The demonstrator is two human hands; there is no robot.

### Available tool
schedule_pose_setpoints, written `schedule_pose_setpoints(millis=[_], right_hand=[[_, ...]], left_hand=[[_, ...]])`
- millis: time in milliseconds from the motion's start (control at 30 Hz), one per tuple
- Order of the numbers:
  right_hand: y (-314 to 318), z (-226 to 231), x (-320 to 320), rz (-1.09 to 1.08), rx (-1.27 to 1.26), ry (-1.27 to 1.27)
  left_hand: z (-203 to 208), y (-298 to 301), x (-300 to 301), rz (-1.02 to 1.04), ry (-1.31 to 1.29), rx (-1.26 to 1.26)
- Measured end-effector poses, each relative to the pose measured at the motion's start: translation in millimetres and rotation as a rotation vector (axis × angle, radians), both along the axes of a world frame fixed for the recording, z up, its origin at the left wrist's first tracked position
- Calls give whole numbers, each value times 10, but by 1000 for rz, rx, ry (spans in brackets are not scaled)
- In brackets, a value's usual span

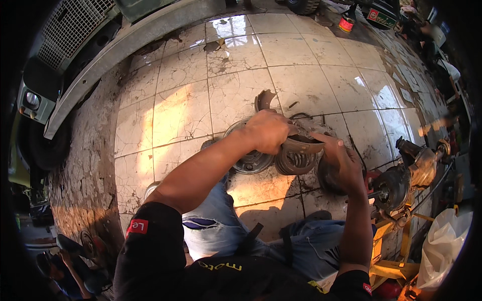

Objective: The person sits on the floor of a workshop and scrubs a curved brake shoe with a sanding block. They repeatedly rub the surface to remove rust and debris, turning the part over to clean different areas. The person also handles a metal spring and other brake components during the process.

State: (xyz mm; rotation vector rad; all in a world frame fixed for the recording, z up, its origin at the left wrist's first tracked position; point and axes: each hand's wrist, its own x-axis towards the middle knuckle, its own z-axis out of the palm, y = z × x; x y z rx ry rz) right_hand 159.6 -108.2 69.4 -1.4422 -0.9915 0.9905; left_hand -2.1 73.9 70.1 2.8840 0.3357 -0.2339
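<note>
- At the far left a vehicle's grey bumper [105, 52] curved across the frame, with a mesh grille [68, 25] above it.
- The cracked, glossy tile floor [175, 105] filled the middle, stained dark around the work.
- A round metal hub disc [249, 159] lay flat on the tiles, partly under the left forearm.
- The left hand [268, 131] was curled shut over the top of a curved brake shoe [300, 145], fingers wrapped round its rim.
- The brake shoe sat between the two hands, held just above the floor and directly over a coiled spring part [295, 161], next to the disc.
- A second curved shoe [264, 100] lay on the tiles just beyond the left hand.
- The right hand [340, 163] pinched the shoe's other end with thumb and forefinger; the rest of its fingers were bent over a dark round part [328, 176].
- Further right an axle end with its hub [396, 185] rested on a yellow stand [394, 241].
- A white plastic bag [444, 248] sat at the lower right.
</note>
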Motion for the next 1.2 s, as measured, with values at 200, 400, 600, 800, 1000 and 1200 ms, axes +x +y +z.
schedule_pose_setpoints(millis=[200, 400, 600, 800, 1000, 1200], right_hand=[[74, -259, 68, 37, -120, -31], [-57, -334, 143, -75, -165, 1], [-32, -196, 180, -295, -104, 96], [-152, -94, 136, -453, 3, -183], [-91, -202, 60, -153, 305, -279], [-52, -374, 174, -36, 179, -451]], left_hand=[[-93, -84, 47, -101, -71, 47], [-21, -112, 77, -39, -11, 6], [-84, -104, 55, -18, -92, 0], [-65, -44, 86, 66, -66, 111], [-108, -69, 113, -42, -343, 244], [-76, -60, 117, -109, -273, 311]])
